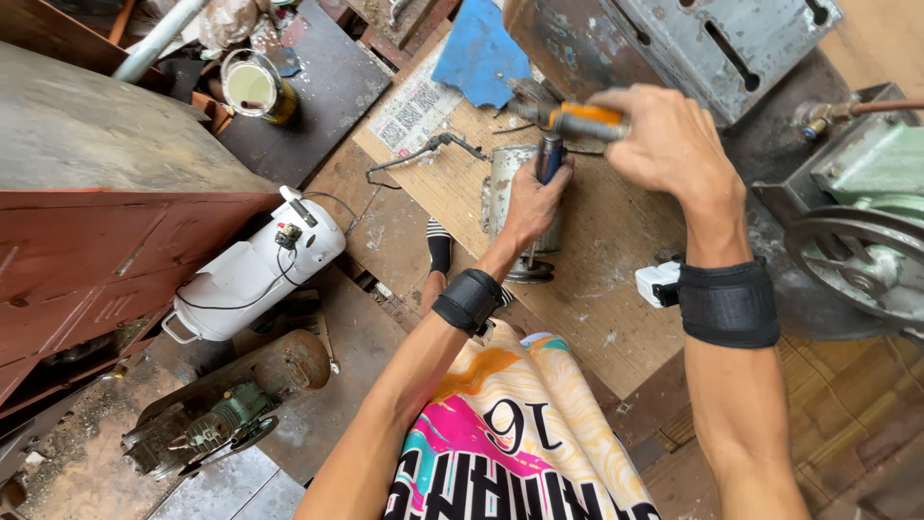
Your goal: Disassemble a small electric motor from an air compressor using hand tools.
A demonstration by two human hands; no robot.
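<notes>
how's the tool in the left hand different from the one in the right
The left hand grips a blue-handled tool held upright against the grey metal cylinder; the right hand holds an orange-handled tool lying roughly level above it. The orange handle looks thicker than the blue one. Both are clasped in closed fists over the wooden board.

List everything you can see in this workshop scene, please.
Metal cylinder: one, grey, upright on the board.
Blue-handled tool: one, against the cylinder's top.
Orange-handled tool: one, above the cylinder.
Wooden board: one, tan, centre.
Blue scrap: one, top of board.
White tank: one, left floor.
Tin cup: one, pale liquid, upper left.
Pulley machine: one, green-grey, right.
Left hand: black wristband, fingers gripping blue-handled tool.
Right hand: black wristband, gripping orange-handled tool.
</notes>
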